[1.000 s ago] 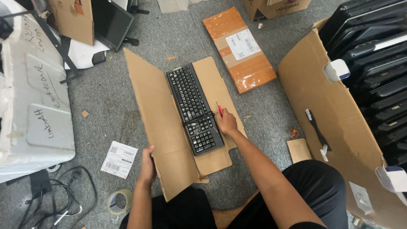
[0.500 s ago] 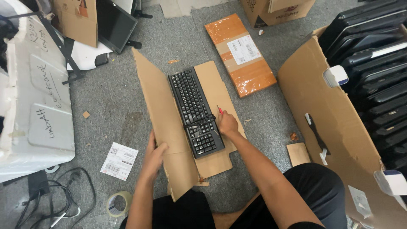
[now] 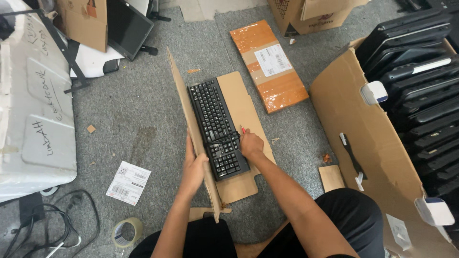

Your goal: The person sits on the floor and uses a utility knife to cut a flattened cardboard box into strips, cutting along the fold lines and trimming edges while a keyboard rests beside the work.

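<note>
Here, a black keyboard [image 3: 217,128] is laid lengthwise on a flat cardboard sheet [image 3: 244,110] on the grey carpet [image 3: 134,129]. The sheet's long left flap [image 3: 189,124] is stood nearly upright and is pressed from outside by the left hand [image 3: 193,167], fingers spread flat. The keyboard's near right edge is pinned by the right hand [image 3: 250,145], in which a small red object is held.

Orange parcel [image 3: 268,65] — white label [image 3: 272,60]; dark monitor [image 3: 125,25] upper-left.
</note>
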A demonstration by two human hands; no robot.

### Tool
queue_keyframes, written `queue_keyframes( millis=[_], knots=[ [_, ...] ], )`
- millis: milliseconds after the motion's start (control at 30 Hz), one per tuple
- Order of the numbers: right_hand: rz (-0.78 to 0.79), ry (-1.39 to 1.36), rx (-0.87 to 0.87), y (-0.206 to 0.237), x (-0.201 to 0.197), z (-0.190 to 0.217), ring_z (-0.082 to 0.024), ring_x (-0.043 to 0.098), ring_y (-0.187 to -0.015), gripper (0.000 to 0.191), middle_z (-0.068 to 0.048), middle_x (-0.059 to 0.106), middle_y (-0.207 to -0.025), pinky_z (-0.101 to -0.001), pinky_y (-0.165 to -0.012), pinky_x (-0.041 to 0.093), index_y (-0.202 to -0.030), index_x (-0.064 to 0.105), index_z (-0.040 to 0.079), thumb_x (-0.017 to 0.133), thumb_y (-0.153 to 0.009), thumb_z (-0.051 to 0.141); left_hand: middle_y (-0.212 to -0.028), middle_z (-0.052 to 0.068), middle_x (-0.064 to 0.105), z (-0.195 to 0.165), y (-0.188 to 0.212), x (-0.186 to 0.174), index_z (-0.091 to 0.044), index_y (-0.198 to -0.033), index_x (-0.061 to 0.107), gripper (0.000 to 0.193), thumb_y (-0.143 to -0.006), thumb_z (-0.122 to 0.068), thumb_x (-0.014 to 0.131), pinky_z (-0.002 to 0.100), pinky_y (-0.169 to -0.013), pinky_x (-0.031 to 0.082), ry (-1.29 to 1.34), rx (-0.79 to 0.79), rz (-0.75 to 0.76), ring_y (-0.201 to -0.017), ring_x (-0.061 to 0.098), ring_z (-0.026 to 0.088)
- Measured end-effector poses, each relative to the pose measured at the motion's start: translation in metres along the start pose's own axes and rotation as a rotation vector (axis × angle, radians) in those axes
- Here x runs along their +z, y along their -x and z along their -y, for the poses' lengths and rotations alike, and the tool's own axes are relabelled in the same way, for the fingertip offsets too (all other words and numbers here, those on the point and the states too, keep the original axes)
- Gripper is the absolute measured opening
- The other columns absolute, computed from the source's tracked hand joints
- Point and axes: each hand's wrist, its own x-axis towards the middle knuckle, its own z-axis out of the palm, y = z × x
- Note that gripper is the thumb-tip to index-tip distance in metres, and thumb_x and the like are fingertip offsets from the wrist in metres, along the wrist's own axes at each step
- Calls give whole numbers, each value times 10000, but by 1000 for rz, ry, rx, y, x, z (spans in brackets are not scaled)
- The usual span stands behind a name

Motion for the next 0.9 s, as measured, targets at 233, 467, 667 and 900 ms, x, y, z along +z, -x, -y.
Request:
queue_keyframes(
  millis=[233,467,667,900],
  knots=[
    [-34,-61,13,3,5,2,-434,732,-912,315,-259,732,-945,-525,-816,580,-1118,581,12,437,-1042,282,-1699,143,208,-18,6,0,-127,-1640,54,969,-759,-83,456,359,-1155,360,-50,14,13,-1504,360,287],
    [-36,-73,27,5,12,3,-447,730,-914,326,-275,728,-948,-533,-817,586,-1133,564,8,427,-1060,295,-1719,160,168,-11,5,-5,-110,-1645,75,984,-742,-60,462,366,-1209,290,-57,96,20,-1557,272,301],
    [-24,-92,94,4,14,2,-454,727,-913,336,-280,722,-949,-543,-810,583,-1143,558,25,426,-1057,322,-1711,158,189,-9,5,-6,-125,-1643,85,996,-725,-55,464,367,-1189,322,-48,80,13,-1540,303,297],
    [-69,-104,37,3,18,0,-452,725,-916,336,-276,726,-945,-544,-816,578,-1129,567,20,433,-1041,315,-1707,162,205,-9,5,-5,-115,-1642,83,994,-726,-57,465,367,-1191,325,-20,71,17,-1538,312,299]
  ],
)
